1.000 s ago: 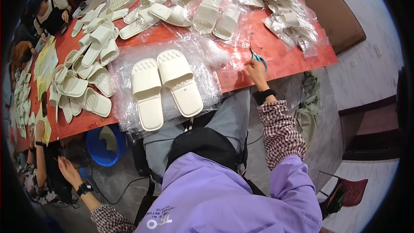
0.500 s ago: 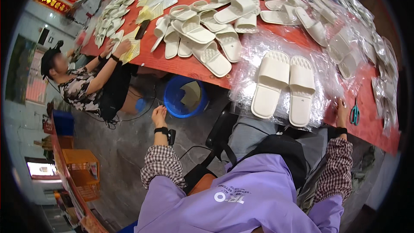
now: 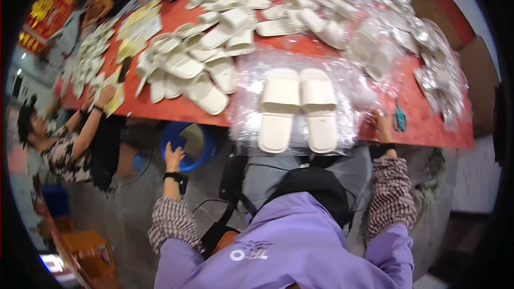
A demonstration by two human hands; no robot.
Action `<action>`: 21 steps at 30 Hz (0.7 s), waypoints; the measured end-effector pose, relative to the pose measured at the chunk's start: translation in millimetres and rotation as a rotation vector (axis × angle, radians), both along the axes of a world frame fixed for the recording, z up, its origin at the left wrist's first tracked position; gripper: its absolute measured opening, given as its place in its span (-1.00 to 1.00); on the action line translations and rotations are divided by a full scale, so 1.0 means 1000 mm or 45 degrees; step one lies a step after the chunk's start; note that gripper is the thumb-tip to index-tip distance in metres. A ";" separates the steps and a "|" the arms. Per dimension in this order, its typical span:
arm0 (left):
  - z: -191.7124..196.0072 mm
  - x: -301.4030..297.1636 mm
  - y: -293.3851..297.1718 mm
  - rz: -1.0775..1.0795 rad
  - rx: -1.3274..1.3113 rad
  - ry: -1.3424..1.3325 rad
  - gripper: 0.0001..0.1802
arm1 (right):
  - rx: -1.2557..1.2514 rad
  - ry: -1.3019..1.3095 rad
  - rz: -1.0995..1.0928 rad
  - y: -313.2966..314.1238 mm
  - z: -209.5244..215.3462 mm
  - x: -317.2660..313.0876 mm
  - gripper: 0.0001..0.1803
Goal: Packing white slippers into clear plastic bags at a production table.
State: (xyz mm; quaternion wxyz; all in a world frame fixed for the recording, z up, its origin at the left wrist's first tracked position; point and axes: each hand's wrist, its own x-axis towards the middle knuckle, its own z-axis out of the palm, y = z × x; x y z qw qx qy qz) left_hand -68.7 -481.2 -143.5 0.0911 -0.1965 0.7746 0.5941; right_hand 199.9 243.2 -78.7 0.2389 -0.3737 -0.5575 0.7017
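A pair of cream slippers lies side by side, toes away from me: the left slipper (image 3: 276, 128) and the right slipper (image 3: 322, 132). They rest on a stack of clear plastic bags (image 3: 246, 123) at the table's near edge. My left hand (image 3: 173, 156) hangs off the table in front of the blue bucket (image 3: 201, 152), fingers apart and holding nothing. At the table edge, right of the bags, my right hand (image 3: 382, 128) rests with fingers extended and somewhat blurred. Teal-handled scissors (image 3: 399, 119) lie just beyond it. Neither hand touches the slippers.
Loose slippers (image 3: 182, 64) are heaped left of the bags on the red table (image 3: 300, 48). Bagged slippers (image 3: 436, 75) line the right side. Yellow sheets (image 3: 136, 29) and a dark phone-like object (image 3: 124, 69) lie farther left. A co-worker (image 3: 64, 139) handles slippers there.
My view has swung, so the table sits straighter and farther left in the picture. My left hand's fingers have spread and now overlap the bucket. The slipper pair stays on the bags.
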 end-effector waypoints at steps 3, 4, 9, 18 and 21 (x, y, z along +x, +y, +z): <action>0.042 -0.003 0.039 -0.385 -0.225 0.205 -0.70 | 0.021 -0.029 -0.049 -0.009 0.012 -0.010 -0.92; 0.065 -0.003 0.070 -0.514 -0.275 0.261 -0.77 | 0.035 -0.039 -0.100 -0.002 0.010 -0.002 -0.90; 0.177 0.037 0.178 -0.946 -0.103 0.450 -0.84 | 0.049 0.103 -0.335 -0.028 0.039 0.022 -0.79; 0.128 0.112 0.360 -1.377 -0.809 1.241 -0.44 | -0.072 1.439 -0.675 0.026 0.102 0.194 -0.70; 0.117 0.112 0.394 -1.364 -1.041 1.036 -0.31 | 0.080 1.504 -0.797 0.011 0.156 0.223 -0.73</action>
